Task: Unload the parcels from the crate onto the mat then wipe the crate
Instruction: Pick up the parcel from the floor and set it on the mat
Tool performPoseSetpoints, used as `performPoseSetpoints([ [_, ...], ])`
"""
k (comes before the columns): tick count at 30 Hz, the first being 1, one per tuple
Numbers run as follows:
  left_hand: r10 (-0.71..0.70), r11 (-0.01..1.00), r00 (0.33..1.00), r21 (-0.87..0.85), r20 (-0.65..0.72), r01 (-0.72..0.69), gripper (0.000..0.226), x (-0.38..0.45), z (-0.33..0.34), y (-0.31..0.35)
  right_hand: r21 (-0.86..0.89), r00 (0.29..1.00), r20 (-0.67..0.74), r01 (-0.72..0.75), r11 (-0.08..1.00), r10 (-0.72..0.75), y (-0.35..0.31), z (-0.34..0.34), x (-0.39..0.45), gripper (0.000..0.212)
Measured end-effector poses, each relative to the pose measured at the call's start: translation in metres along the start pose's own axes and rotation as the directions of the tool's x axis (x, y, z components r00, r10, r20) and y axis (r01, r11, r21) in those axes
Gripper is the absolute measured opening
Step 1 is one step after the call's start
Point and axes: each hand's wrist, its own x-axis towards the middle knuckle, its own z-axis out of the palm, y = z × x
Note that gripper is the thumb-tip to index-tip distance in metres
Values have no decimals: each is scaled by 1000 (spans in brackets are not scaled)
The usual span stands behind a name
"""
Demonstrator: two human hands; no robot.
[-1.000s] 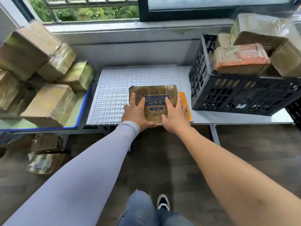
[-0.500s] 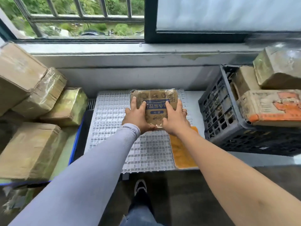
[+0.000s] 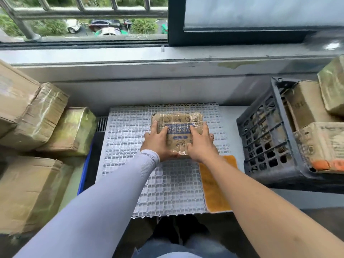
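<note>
A flat brown parcel (image 3: 178, 121) with a blue label and clear tape lies toward the back of the white grid mat (image 3: 130, 164). My left hand (image 3: 156, 142) grips its near left side and my right hand (image 3: 201, 144) grips its near right side, fingers spread over the top. The black plastic crate (image 3: 264, 146) stands at the right and holds several taped cardboard parcels, one with orange print (image 3: 323, 146). An orange cloth (image 3: 216, 185) lies flat between mat and crate.
Several taped cardboard boxes (image 3: 37, 118) are stacked on a blue-edged table at the left. A wall and window sill (image 3: 167, 58) run just behind the mat. The table's front edge is near my legs.
Both hands have pushed the parcel from the mat's front edge toward its back. My view has moved closer and tilted down over the table.
</note>
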Motion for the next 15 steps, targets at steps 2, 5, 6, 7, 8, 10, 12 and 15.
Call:
performPoseSetpoints([
  [2, -34, 999, 999, -17, 13, 34, 118, 4, 7, -2, 8, 1000, 14, 14, 1000, -14, 3, 4, 4, 77],
  [5, -68, 994, 997, -82, 25, 70, 117, 3, 19, -3, 28, 999, 40, 25, 999, -26, 10, 12, 8, 79],
  [6, -67, 993, 997, -94, 25, 69, 115, 2, 23, -3, 47, 999, 45, 23, 999, -26, 14, 13, 9, 79],
  [7, -63, 993, 998, -101, 19, 64, 114, 3, 25, -3, 68, 999, 42, 25, 997, -27, 17, 14, 11, 79],
  [8, -63, 991, 998, -115, 7, 64, 113, 5, 26, -3, 89, 999, 35, 30, 996, -33, 20, 15, 14, 80],
  [10, -82, 976, 996, -204, -38, 72, 112, 10, 28, -6, 131, 998, 35, 38, 991, -42, 26, 13, 22, 90],
  [12, -131, 925, 988, -368, -76, 94, 109, 16, 27, -11, 206, 999, 47, 14, 978, -24, 29, 7, 31, 102],
  [15, -253, 737, 967, -651, -16, 182, 97, 25, 18, -18, 362, 993, 87, -110, 926, 84, 31, -2, 43, 96],
])
